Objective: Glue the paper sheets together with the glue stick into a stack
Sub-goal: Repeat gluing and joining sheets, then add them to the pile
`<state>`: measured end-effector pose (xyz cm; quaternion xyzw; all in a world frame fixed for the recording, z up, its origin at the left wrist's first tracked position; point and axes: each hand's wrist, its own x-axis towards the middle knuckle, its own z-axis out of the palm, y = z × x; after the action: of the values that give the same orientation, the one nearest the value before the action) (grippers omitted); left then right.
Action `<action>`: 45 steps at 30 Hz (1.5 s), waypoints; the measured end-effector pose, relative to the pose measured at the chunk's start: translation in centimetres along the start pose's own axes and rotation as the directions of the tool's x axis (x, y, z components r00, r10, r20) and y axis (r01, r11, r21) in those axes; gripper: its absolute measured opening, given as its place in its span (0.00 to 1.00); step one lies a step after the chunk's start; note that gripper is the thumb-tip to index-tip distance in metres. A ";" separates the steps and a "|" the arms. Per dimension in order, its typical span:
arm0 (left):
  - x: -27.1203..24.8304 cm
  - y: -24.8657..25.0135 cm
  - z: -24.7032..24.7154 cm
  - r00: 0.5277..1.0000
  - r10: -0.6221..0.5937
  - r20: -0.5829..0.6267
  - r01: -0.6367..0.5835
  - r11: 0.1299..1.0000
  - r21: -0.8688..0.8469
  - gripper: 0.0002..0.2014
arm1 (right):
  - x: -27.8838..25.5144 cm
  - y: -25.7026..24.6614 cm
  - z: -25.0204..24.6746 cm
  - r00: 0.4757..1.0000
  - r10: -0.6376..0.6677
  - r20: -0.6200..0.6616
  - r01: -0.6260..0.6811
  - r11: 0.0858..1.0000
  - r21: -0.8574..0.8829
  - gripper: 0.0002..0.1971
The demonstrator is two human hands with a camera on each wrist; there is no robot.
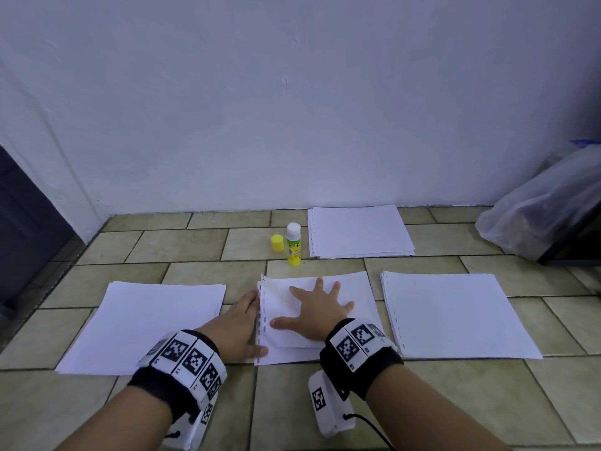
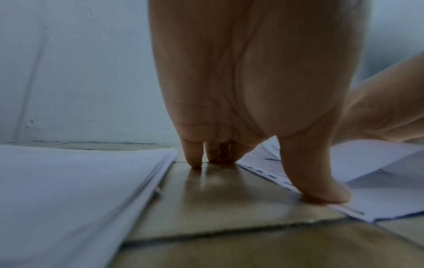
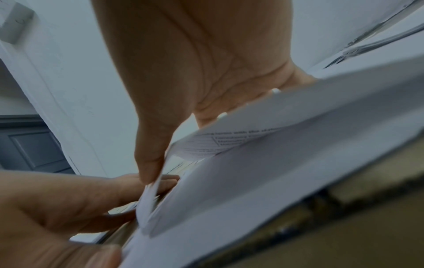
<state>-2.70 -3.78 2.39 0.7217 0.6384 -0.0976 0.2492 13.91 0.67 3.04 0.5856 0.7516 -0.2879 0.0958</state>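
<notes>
A: Where is the glue stick (image 1: 293, 244)?

B: Upright on the tiled floor (image 1: 195, 245), uncapped, its yellow cap (image 1: 277, 243) just beside it. Take it as the landmark. The sheets being joined (image 1: 351, 288) lie just in front of it, toward the person.

A: And the hands?

B: The right hand (image 1: 314, 312) lies flat with fingers spread on the top sheet, likely to press it onto the one below. The left hand (image 1: 239, 323) rests with straight fingers along the punched edge (image 1: 261, 315), thumb on the margin, probably so the edges stay lined up.

A: Is the top sheet down flat?

B: Not fully; in the wrist views it bows up at the near side.

A: Other paper?

B: Three piles: one right of the stick by the wall (image 1: 359, 231), one in front and left (image 1: 146, 320), one in front and right (image 1: 455, 314), all within reach.
</notes>
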 end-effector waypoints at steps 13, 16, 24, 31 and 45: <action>-0.4 0.2 -0.4 1.000 0.014 -0.012 -0.014 1.000 -0.005 0.49 | 0.2 0.3 0.2 0.998 -0.040 -0.047 0.043 0.998 0.056 0.51; -0.4 0.1 -0.3 1.000 0.023 -0.014 -0.023 1.000 -0.011 0.50 | 0.1 0.3 0.1 0.999 -0.038 -0.001 0.038 0.999 -0.005 0.46; -0.4 0.1 -0.3 1.000 0.014 -0.021 -0.014 1.000 0.004 0.50 | 0.1 0.3 -0.2 0.999 -0.024 0.029 0.025 1.000 -0.010 0.44; -0.2 0.1 -0.2 0.999 0.019 -0.040 -0.019 1.000 0.002 0.50 | 0.0 0.5 -0.4 0.998 -0.031 0.047 0.032 0.999 -0.015 0.45; 0.1 -1.4 -0.6 0.997 0.056 -0.053 -0.059 0.996 -0.065 0.56 | 0.1 0.4 -0.4 0.998 -0.016 0.057 0.018 0.999 -0.040 0.40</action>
<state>-4.12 -3.29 2.52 0.7333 0.6265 -0.0507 0.2592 14.35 1.07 3.21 0.5689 0.7592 -0.2900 0.1264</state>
